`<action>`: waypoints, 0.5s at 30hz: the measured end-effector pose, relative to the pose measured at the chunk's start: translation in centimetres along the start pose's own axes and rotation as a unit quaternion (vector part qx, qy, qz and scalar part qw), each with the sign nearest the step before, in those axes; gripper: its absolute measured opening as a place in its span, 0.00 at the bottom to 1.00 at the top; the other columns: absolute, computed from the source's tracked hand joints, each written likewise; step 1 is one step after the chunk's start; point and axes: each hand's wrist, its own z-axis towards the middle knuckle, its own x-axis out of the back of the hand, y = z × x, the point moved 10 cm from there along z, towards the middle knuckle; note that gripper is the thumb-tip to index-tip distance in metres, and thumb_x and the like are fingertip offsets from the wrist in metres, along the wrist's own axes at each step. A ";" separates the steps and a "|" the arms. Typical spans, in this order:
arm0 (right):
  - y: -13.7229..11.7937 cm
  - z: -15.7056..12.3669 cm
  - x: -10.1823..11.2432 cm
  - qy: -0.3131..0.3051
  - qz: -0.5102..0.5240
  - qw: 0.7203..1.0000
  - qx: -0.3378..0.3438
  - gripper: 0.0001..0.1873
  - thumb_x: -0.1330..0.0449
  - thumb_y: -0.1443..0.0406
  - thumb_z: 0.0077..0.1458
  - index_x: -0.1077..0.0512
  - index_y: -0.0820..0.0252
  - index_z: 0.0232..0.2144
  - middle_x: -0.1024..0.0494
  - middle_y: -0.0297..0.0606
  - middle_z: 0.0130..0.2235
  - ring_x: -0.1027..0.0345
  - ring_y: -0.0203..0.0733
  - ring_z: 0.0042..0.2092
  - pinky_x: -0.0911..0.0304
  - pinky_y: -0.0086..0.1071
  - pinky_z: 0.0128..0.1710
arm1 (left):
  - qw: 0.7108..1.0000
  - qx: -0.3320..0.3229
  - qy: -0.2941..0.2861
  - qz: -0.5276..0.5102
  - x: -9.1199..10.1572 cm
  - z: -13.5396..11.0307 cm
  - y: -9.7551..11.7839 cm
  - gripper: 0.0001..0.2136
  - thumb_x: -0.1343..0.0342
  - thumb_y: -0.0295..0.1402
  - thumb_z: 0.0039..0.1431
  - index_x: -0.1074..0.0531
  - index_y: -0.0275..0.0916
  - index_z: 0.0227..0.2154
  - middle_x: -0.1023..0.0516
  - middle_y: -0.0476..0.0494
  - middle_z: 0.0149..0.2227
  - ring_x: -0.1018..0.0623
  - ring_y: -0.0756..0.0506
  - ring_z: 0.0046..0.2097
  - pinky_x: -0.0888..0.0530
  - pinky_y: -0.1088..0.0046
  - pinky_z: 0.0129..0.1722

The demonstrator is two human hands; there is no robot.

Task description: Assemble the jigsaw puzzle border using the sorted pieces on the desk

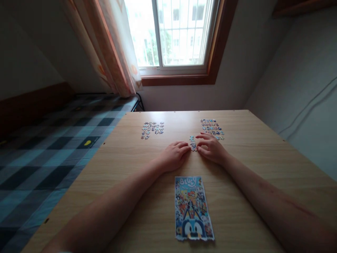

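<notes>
A narrow strip of joined jigsaw pieces (pixel 193 143) lies flat on the wooden table, between my two hands. My left hand (pixel 176 155) rests on the tabletop with its fingers stretched toward the strip, the fingertips at its left edge. On the other side, my right hand (pixel 212 149) is curved with thumb and fingers apart. Its fingertips are close to the strip's right edge; whether they touch it I cannot tell. Nearer to me lies a printed picture sheet (pixel 193 211) with "Bluey" at the top and a torn lower edge.
Loose jigsaw pieces (pixel 154 129) lie grouped at the back left of the table (pixel 126 168). More pieces (pixel 210 125) lie in rows at the back right, just beyond my right hand. A bed with a checked cover (pixel 60 147) adjoins the left side. A window (pixel 181 35) is ahead.
</notes>
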 end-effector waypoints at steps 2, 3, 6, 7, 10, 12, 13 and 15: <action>-0.1 0.0 0.1 0.006 0.002 1.000 0.003 0.05 0.39 0.65 0.53 0.23 0.54 0.28 0.23 0.38 0.51 0.38 0.54 0.61 0.46 0.57 0.63 | 1.000 0.004 0.000 0.003 0.1 -0.1 0.1 0.17 0.58 0.34 0.70 0.30 0.42 0.55 0.28 0.41 0.58 0.30 0.43 0.59 0.35 0.59 0.61; -0.2 -0.1 0.1 0.010 0.003 1.000 0.003 0.05 0.40 0.65 0.53 0.23 0.54 0.28 0.23 0.39 0.51 0.37 0.54 0.60 0.45 0.56 0.63 | 1.000 0.005 0.002 0.004 0.2 -0.2 0.1 0.17 0.58 0.34 0.70 0.30 0.41 0.55 0.27 0.41 0.58 0.30 0.43 0.59 0.35 0.60 0.62; 0.0 -0.2 0.2 0.021 0.007 1.000 -0.005 0.06 0.41 0.65 0.54 0.23 0.55 0.28 0.22 0.40 0.49 0.36 0.54 0.59 0.43 0.56 0.62 | 1.000 0.012 0.005 0.008 0.3 -0.5 0.0 0.17 0.58 0.34 0.70 0.31 0.40 0.55 0.28 0.40 0.58 0.31 0.43 0.60 0.35 0.61 0.62; 0.1 -0.2 0.2 0.023 0.008 1.000 -0.007 0.06 0.41 0.64 0.54 0.24 0.55 0.28 0.22 0.40 0.49 0.36 0.54 0.59 0.42 0.56 0.62 | 1.000 0.016 0.003 0.011 0.3 -0.6 -0.1 0.17 0.57 0.35 0.70 0.32 0.39 0.56 0.28 0.40 0.58 0.31 0.42 0.60 0.35 0.61 0.62; 0.1 -0.3 0.2 0.027 0.013 1.000 -0.009 0.07 0.42 0.64 0.56 0.23 0.55 0.28 0.22 0.41 0.49 0.35 0.54 0.59 0.43 0.56 0.62 | 0.999 0.030 -0.004 0.019 0.2 -0.9 -0.6 0.19 0.53 0.36 0.67 0.34 0.38 0.58 0.31 0.38 0.60 0.33 0.40 0.62 0.36 0.59 0.63; 0.1 -0.3 0.2 0.029 0.016 0.999 -0.011 0.08 0.42 0.64 0.56 0.23 0.55 0.28 0.22 0.41 0.49 0.35 0.54 0.59 0.43 0.56 0.62 | 0.999 0.041 -0.013 0.025 0.1 -1.0 -0.9 0.21 0.52 0.37 0.67 0.35 0.37 0.59 0.32 0.37 0.62 0.35 0.39 0.63 0.38 0.58 0.65; 0.1 -0.3 0.2 0.031 0.018 0.999 -0.013 0.08 0.42 0.63 0.56 0.23 0.54 0.28 0.22 0.41 0.49 0.35 0.54 0.59 0.43 0.57 0.62 | 0.998 0.047 -0.021 0.028 0.1 -1.0 -1.0 0.21 0.52 0.38 0.66 0.35 0.37 0.60 0.33 0.37 0.62 0.35 0.38 0.64 0.39 0.57 0.65; 0.0 -0.3 0.2 0.033 0.020 0.999 -0.017 0.08 0.42 0.63 0.56 0.23 0.54 0.28 0.22 0.41 0.49 0.35 0.55 0.59 0.42 0.57 0.61 | 0.997 0.061 -0.035 0.032 -0.1 -1.1 -1.3 0.22 0.53 0.39 0.66 0.36 0.36 0.61 0.35 0.35 0.63 0.36 0.37 0.65 0.40 0.57 0.66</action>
